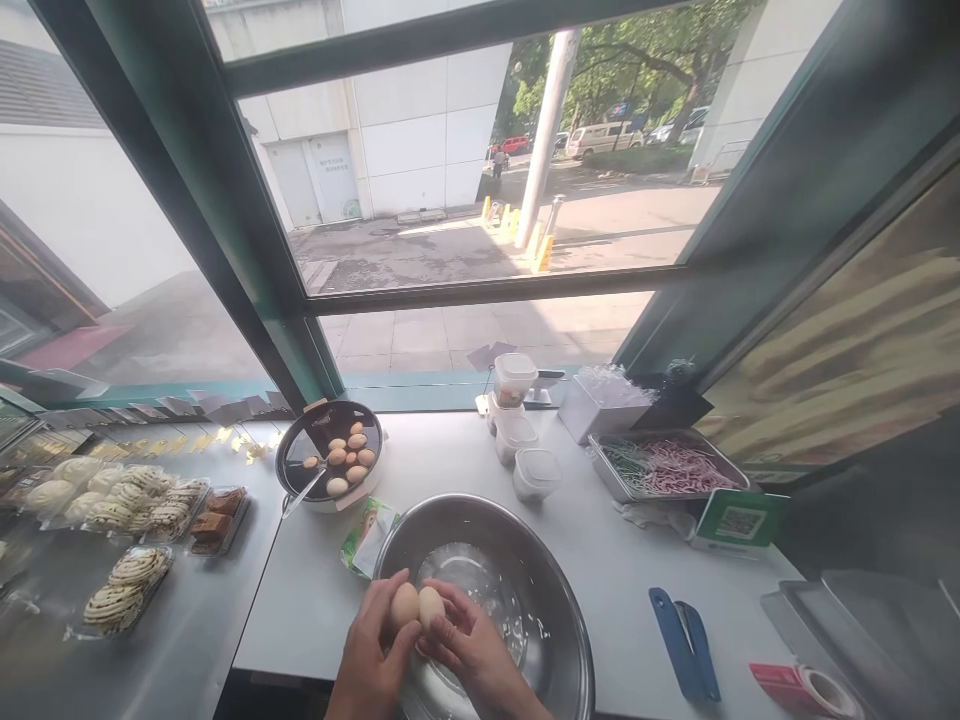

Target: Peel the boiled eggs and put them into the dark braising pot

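Note:
My left hand is closed around a brown egg, thumb in front and fingers behind. Right beside it, my right hand grips a second, slightly paler egg. The two eggs are side by side and seem to touch. Both hands are over the near left part of a large metal bowl, which has what looks like clear water in its bottom. At the back left, a dark round pot holds several brown eggs in dark liquid, with a ladle leaning on its rim.
A green-and-white packet lies against the bowl's left side. Lidded plastic tubs and a tray of coloured strands stand behind. To the right are a blue-handled knife and a tape roll. Packed buns sit on the left.

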`<state>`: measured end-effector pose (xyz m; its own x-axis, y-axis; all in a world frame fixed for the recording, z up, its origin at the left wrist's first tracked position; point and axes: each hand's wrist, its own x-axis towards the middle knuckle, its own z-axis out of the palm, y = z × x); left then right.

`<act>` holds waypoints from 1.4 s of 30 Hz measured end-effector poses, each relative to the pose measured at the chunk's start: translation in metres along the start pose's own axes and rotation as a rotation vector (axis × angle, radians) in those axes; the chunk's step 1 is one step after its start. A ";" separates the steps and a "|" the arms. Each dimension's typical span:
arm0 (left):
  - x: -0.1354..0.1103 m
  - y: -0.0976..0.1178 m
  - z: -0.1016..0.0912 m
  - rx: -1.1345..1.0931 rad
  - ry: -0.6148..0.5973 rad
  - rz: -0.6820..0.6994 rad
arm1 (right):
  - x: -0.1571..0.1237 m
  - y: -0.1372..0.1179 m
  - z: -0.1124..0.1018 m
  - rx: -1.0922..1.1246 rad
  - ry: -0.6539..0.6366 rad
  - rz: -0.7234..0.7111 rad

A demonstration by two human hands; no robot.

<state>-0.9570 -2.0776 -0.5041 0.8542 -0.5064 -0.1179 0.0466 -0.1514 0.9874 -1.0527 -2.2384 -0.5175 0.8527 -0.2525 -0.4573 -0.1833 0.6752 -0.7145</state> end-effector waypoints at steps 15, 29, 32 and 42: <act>0.097 -0.010 -0.057 0.294 0.278 -0.077 | 0.013 0.013 -0.021 0.006 0.153 -0.023; 0.126 0.012 -0.070 0.732 0.085 0.061 | 0.024 0.049 -0.064 -0.299 0.296 0.075; 0.054 -0.020 -0.012 0.643 -0.510 0.237 | 0.028 0.042 -0.057 -0.384 0.180 0.080; 0.018 -0.060 -0.003 0.146 -0.101 -0.115 | 0.048 0.050 -0.053 -1.082 -0.152 -0.257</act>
<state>-0.9430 -2.0745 -0.5651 0.7913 -0.5599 -0.2458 0.0588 -0.3304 0.9420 -1.0465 -2.2535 -0.6036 0.9637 -0.1601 -0.2138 -0.2588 -0.3612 -0.8959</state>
